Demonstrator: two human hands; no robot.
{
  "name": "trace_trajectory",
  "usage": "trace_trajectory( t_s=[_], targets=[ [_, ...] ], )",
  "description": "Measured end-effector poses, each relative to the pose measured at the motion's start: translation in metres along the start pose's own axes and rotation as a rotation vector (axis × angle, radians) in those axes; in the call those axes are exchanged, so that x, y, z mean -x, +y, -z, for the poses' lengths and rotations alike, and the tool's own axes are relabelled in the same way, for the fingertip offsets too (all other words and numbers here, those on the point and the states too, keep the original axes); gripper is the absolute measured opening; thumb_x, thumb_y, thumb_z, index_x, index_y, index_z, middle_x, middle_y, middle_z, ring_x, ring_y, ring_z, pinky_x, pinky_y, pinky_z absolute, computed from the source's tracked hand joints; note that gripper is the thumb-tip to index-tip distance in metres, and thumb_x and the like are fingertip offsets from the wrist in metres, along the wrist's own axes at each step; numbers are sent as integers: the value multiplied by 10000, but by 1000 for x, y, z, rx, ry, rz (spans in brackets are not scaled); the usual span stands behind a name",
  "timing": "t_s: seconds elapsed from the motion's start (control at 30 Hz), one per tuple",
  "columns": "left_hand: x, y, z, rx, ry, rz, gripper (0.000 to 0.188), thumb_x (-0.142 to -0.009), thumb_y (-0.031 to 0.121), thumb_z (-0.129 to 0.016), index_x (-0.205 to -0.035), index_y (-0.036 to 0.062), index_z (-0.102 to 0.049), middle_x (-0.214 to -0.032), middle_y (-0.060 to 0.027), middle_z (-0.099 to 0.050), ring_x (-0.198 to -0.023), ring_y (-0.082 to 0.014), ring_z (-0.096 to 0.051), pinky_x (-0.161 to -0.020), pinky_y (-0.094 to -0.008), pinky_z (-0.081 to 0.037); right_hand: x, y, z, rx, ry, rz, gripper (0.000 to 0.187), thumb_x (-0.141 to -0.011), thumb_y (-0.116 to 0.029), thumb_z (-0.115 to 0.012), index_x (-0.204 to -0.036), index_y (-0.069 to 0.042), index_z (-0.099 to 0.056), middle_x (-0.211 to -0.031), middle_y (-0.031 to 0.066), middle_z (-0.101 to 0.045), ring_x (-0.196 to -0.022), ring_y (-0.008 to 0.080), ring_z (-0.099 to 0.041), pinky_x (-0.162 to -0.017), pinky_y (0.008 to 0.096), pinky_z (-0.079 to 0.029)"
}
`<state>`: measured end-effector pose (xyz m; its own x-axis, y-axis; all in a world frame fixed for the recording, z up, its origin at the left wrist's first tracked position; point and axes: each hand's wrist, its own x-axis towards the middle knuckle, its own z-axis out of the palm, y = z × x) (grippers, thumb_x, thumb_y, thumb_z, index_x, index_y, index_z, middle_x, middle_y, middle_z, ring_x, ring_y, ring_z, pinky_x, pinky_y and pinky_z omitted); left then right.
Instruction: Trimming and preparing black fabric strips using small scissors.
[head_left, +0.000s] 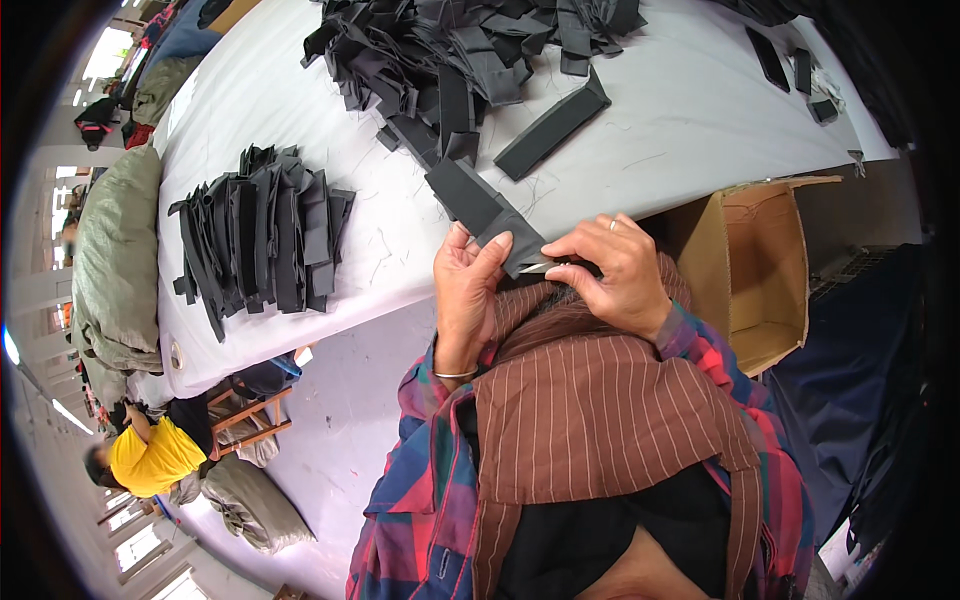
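My left hand (467, 285) pinches a dark grey fabric strip (470, 200) between thumb and fingers near its lower end. The strip's far end rests on the white table, by the loose heap. My right hand (615, 272) is closed around small thread snips (540, 267), mostly hidden by the fingers. Their pale metal tip lies at the strip's lower edge, close to my left thumb. Just beyond my hands, another folded dark strip (553, 125) lies alone on the table.
A big heap of dark strips (440, 60) covers the table's (400, 220) far middle. Stacked strips (260, 235) lie at left. An open cardboard box (765, 270) stands at my right. A phone-like black slab (767, 60) lies far right. A person in yellow (158, 458) is at lower left.
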<state>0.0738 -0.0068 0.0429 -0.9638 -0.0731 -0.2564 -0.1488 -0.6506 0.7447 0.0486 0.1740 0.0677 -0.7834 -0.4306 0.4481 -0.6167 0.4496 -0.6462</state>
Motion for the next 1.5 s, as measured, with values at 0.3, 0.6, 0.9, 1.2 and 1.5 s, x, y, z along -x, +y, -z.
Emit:
trace_trajectory(
  t_s=[0.3,0.6,0.9,1.2,1.5],
  targets=[
    [1,3,-1,11,7,24,303,-858,-36,-613,-1139,6,-509,-983,-90,-654,-806,-119,-647,-688,-223,-526,-3,1,6,-57,6,-56,193,-688,-193,-758,-841,-138,-655,-706,-12,-593,-622,186,-534,-599,316,-387],
    [9,29,-10,-213,-23,259,134,-917,129,-602,-959,7,-566,-822,-60,-616,-627,-112,-584,-577,-233,-488,-20,4,1,-297,23,-94,197,-705,31,-652,-865,-83,-648,-744,56,-574,-642,190,-578,-580,300,-450],
    [-2,20,-22,-458,-348,-103,345,-977,166,-477,-1283,6,-489,-1109,-61,-597,-917,-106,-594,-825,-249,-488,-34,1,2,-909,-138,-589,108,-913,-101,-605,-932,0,-640,-722,-38,-571,-666,19,-501,-615,168,-407],
    [-10,14,-10,-77,-269,125,305,-989,165,-387,-1253,11,-386,-1041,-222,-622,-839,-259,-668,-744,-346,-566,-41,17,6,-220,94,-155,212,-818,-116,-656,-1029,-106,-669,-865,18,-667,-743,150,-598,-682,287,-454],
    [-14,11,-9,-82,-253,121,201,-986,141,-374,-1131,4,-397,-1026,-221,-628,-803,-269,-671,-717,-354,-573,-39,23,11,249,64,57,217,-747,-206,-716,-960,-176,-688,-794,-36,-625,-679,182,-518,-628,312,-358]
  ],
)
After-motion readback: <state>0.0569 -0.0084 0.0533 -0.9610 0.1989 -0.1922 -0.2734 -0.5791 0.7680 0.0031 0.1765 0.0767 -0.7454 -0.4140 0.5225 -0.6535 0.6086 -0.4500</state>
